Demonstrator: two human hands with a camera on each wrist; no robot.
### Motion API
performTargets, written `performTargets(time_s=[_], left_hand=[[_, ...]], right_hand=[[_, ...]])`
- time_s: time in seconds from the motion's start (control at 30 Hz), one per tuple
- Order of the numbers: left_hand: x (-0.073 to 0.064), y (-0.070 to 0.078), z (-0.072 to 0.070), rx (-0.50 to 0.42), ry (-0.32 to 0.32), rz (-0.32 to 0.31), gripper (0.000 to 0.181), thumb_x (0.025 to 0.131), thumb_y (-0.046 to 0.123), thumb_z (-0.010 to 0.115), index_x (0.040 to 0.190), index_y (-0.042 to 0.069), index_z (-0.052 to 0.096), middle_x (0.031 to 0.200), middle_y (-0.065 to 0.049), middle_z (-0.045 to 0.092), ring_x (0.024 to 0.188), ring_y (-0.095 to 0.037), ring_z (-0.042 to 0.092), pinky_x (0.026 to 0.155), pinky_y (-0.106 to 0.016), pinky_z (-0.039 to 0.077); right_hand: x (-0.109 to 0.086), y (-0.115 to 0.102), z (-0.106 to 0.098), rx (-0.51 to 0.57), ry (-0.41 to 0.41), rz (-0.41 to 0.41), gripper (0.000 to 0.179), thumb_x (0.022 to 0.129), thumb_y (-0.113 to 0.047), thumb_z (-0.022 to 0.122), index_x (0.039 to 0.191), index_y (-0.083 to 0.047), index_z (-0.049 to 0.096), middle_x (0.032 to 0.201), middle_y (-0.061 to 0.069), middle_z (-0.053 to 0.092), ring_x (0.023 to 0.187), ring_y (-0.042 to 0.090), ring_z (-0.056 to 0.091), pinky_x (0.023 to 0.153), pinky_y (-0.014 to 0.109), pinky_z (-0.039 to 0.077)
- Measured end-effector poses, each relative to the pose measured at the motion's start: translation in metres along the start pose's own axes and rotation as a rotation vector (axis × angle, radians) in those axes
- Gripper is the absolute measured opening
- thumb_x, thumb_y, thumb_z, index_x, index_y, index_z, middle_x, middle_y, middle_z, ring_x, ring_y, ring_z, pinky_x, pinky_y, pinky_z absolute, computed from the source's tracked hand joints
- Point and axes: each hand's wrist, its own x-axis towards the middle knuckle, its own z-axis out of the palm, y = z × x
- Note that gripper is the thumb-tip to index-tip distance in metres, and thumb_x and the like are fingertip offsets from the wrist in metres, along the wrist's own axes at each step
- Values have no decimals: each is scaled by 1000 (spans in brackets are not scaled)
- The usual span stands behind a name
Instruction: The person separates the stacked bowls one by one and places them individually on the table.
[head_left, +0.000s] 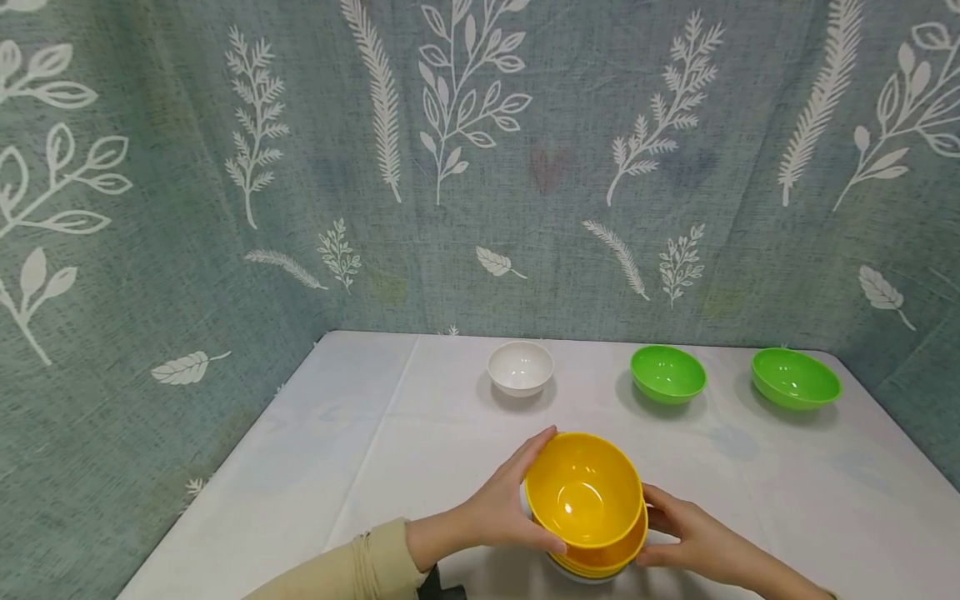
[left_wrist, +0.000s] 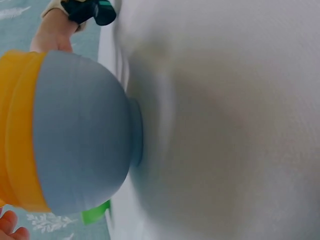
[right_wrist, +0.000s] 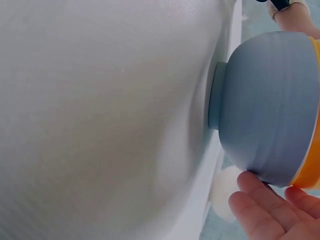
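Observation:
A stack of nested bowls stands at the front of the table, with a deep grey-blue bowl (left_wrist: 87, 132) outermost and several yellow bowls inside it. The topmost yellow bowl (head_left: 583, 492) leans within the stack, its inside facing the head camera. My left hand (head_left: 501, 510) grips that top bowl from the left, thumb at the near rim and fingers at the far rim. On the other side my right hand (head_left: 693, 533) holds the stack, thumb in front and fingers behind. The right wrist view has its fingertips (right_wrist: 248, 180) against the grey-blue bowl's side.
Behind the stack stands a white bowl (head_left: 521, 368). Two green bowls, one (head_left: 667, 374) nearer the middle and the other (head_left: 795, 379) farther right, stand near the back edge. A white cloth covers the table (head_left: 420, 433); a leaf-patterned curtain (head_left: 555, 250) hangs behind and beside it.

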Motion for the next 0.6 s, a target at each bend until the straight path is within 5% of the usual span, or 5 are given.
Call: performTargets(time_s=[0.2,0.6], left_hand=[[-2,0,-7,-33,33,17,108,64,48,79,147,29,12,150,7,20,136,-17,23,107,-53,23],[-4,4,-19,-62,98,26,113,61,54,77,148,20,13,152,0,19,137,-23,21,106,-57,21]], right_hand=[[-1,0,1,8,-6,-41,69,86,-13,63,133,20,23,130,44,29,112,-8,45,89,11,40],[-2,-1,0,37,-22,4,69,88,-12,61,135,18,20,133,44,26,110,-10,46,87,9,40]])
